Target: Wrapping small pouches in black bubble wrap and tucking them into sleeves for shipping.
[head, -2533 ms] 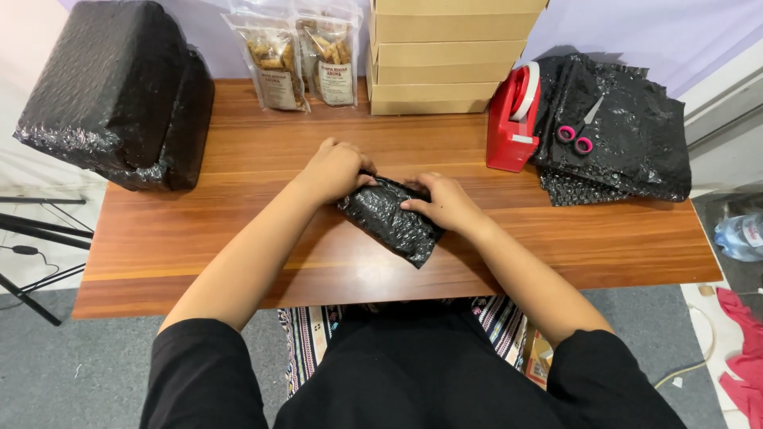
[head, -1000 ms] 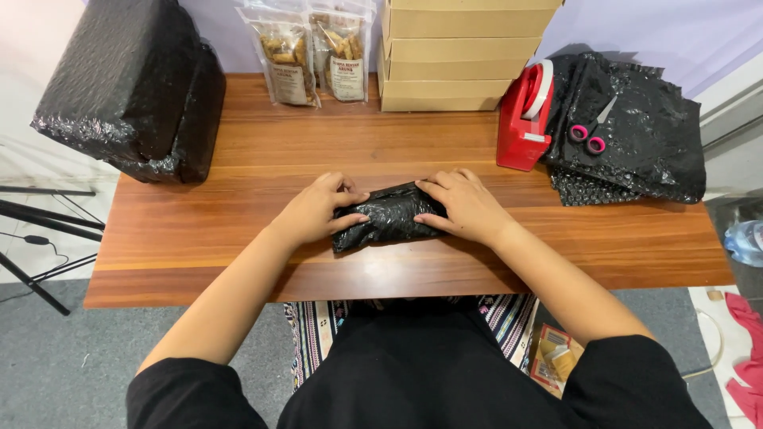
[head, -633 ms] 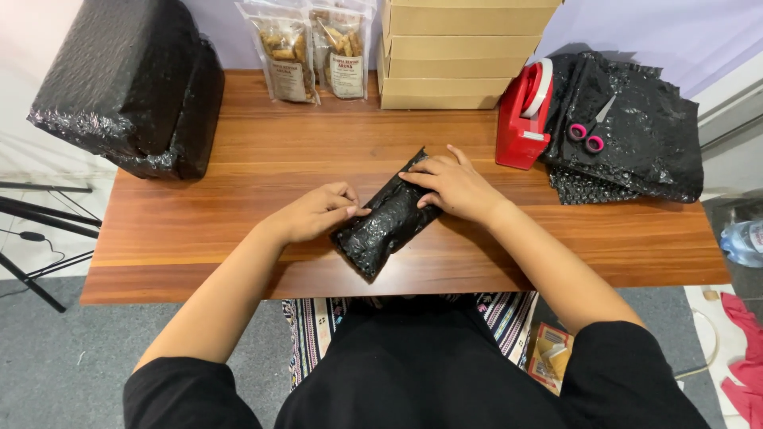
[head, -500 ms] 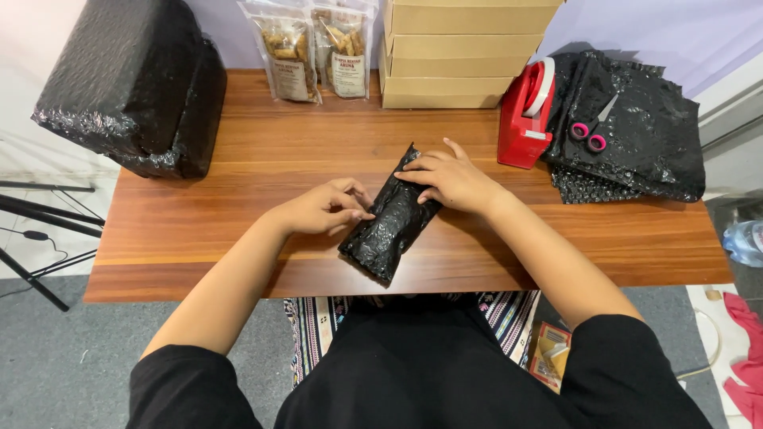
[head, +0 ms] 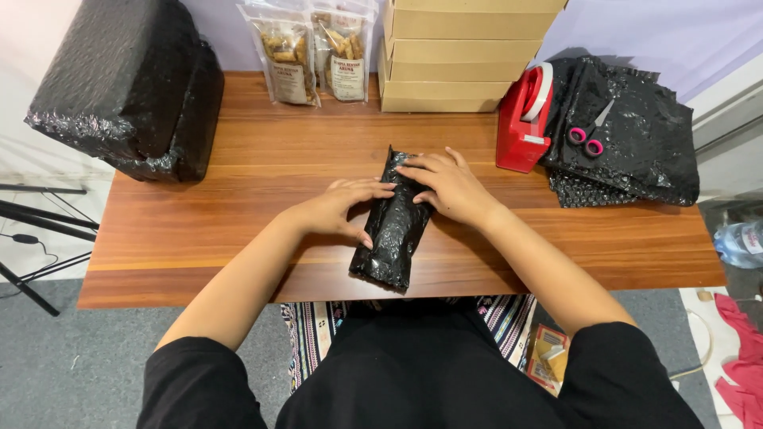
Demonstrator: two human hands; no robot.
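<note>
A long black bubble-wrap parcel (head: 395,222) lies on the wooden table (head: 238,159), close to the front edge and near the middle. It points away from the person, with its near end almost at the table's edge.

The left hand (head: 342,208) lies on the left side of the parcel. Its fingers are stretched out flat and press on the wrap; they do not close around it. The right hand (head: 445,184) lies on the top part of the parcel, from the right. Its fingers are spread out and flat too, pressing down on the wrap. Neither hand grips the parcel; both just hold it down on the table.

To the right of the hands stands a red tape holder (head: 526,119) with a white roll of tape on it. Just beside it, at the right end of the table, is a pile of black bubble-wrap sheets (head: 636,151). A pair of scissors with pink handles (head: 588,137) lies on top of that pile.

At the back of the table, in the middle, is a stack of flat brown cardboard boxes (head: 461,52). Left of the boxes stand two clear bags of snacks (head: 314,52), leaning on the wall.

At the far left corner sits a big roll of black bubble wrap (head: 131,87). It hangs a little over the table's side.
</note>
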